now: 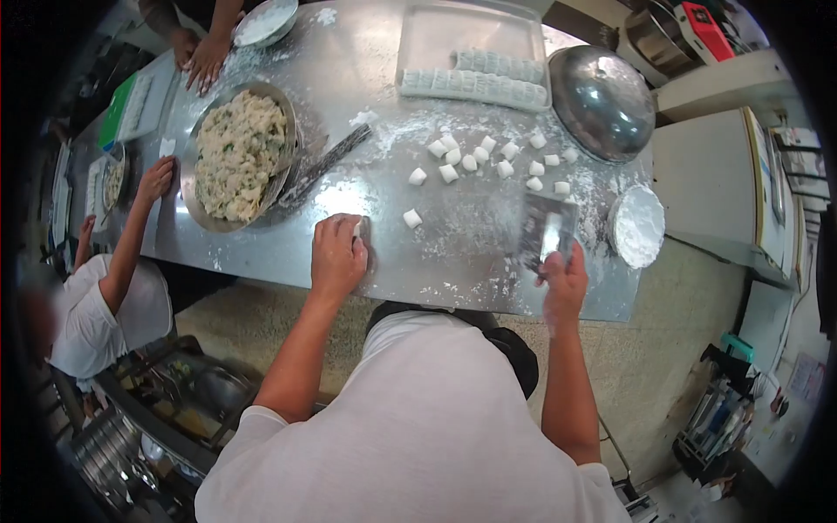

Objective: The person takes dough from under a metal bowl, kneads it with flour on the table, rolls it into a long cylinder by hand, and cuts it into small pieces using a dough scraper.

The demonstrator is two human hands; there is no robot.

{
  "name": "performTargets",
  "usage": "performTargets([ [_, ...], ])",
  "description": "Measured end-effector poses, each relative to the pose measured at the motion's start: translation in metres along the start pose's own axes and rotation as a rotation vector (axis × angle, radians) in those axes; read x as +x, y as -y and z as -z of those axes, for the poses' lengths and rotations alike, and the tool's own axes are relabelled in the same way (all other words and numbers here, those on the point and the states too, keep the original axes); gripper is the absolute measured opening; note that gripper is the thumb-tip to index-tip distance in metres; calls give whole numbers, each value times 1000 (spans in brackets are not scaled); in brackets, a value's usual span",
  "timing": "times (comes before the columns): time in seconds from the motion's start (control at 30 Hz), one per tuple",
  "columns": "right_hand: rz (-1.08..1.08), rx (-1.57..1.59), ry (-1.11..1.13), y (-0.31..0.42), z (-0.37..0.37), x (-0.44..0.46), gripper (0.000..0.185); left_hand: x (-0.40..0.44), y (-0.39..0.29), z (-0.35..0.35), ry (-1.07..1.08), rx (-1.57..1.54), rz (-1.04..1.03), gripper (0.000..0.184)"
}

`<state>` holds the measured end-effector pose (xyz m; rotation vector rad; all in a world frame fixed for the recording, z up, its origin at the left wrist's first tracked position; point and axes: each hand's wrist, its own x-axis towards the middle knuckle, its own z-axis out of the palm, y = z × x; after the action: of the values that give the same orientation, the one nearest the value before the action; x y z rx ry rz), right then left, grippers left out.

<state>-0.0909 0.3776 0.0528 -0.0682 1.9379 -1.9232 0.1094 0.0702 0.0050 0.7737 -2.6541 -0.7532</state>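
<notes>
My left hand (338, 254) rests on the metal table near its front edge, fingers curled round a small piece of white dough (359, 228) that shows at the fingertips. On the right, my right hand (562, 277) grips a flat metal scraper (547, 228), slightly blurred and held over the table. Several white dough pieces (470, 162) lie scattered beyond and between my hands. One separate dough piece (412, 218) sits nearer to my left hand.
A large bowl of filling (240, 157) with a dark utensil (327, 164) stands left. Behind are a tray (475, 98) of white pieces and an upturned metal bowl (602, 103). Right is a flour bowl (638, 227). A co-worker's hand (157, 179) and another person's hands (207, 63) are left.
</notes>
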Motion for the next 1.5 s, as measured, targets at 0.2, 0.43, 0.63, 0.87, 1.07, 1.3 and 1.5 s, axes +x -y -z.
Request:
performTargets([
  [0.2, -89, 145, -330, -27, 82, -29, 20, 37, -48, -31, 162, 27, -341, 83],
  [0.43, -227, 135, -511, -47, 89, -34, 13, 122, -62, -92, 11, 37, -356, 83],
  [0.63, -188, 127, -454, -51, 97, -26, 16, 159, -60, -97, -20, 52, -492, 53],
  [0.87, -168, 72, -463, -58, 105, -20, 17, 151, -45, -67, -8, 166, -495, 32],
  [1.07, -152, 58, -436, -59, 110, -14, 23, 157, -54, -37, 195, 233, -259, 29],
  [1.3, -148, 34, -444, -61, 108, -8, 23, 164, -47, -28, 501, -345, 216, 28],
  [1.5, -131, 35, -456, -59, 103, -8, 17, 195, -65, -2, 551, -1528, 621, 29],
])
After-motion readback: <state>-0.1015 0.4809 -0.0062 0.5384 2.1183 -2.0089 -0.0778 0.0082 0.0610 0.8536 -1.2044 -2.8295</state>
